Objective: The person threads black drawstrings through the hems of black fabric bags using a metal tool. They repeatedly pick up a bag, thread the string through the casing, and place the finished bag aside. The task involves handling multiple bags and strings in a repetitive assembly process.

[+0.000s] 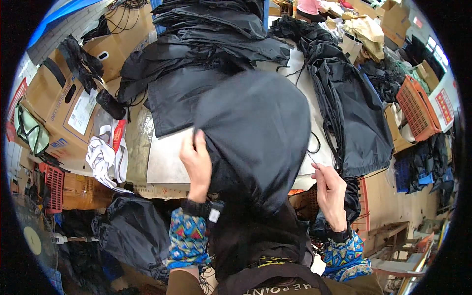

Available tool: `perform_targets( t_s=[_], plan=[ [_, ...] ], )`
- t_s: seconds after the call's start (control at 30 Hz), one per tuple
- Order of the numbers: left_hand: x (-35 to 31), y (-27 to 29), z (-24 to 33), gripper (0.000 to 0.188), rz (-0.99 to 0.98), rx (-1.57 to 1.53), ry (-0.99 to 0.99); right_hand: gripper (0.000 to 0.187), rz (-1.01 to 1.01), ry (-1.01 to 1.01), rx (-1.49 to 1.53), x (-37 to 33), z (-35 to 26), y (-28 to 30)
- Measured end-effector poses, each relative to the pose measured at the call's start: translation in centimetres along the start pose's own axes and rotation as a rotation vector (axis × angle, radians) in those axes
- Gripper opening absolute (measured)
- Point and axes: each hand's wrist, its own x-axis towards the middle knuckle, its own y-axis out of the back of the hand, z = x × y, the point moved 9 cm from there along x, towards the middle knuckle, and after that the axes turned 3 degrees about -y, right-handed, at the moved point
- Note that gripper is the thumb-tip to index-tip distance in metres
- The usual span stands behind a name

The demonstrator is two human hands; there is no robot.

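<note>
1. Two bare hands work one black fabric bag (255,132), which is raised over the pale worktable (167,162).
2. Left hand (196,164): fingers closed on the bag's left edge, apparently to keep the cloth spread and upright.
3. Right hand (328,189): fingertips pinched on a thin drawcord (312,160) just above them, probably drawing it taut.
4. Bag appearance: matte, creased, limp, hanging between both hands.
5. Beyond the fingers lie stacked black bags (206,44); right of them, another dark heap (354,108).
</note>
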Motion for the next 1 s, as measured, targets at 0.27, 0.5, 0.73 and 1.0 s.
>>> perform_targets(
  t_s=[0.27, 0.5, 0.73, 1.0],
  plan=[
    [-0.3, 0.2, 1.2, 0.058, -0.369, 0.317, -0.149, 0.027, -0.172, -0.009, -0.061, -0.6, 1.1, -2.8],
    [-7.6, -0.4, 2.3, 0.072, -0.55, 0.607, -0.359, 0.042, -0.18, 0.312, -0.322, 3.1, -4.1, -6.6],
    [-7.5, 0.4, 1.7, 0.038, -0.517, 0.599, -0.438, 0.044, -0.05, 0.357, -0.336, 4.9, -2.7, -6.1],
    [-3.1, 1.3, 7.1, 0.044, -0.25, 0.559, -0.503, 0.027, -0.042, 0.167, 0.025, 7.2, -1.9, -5.6]
  ],
)
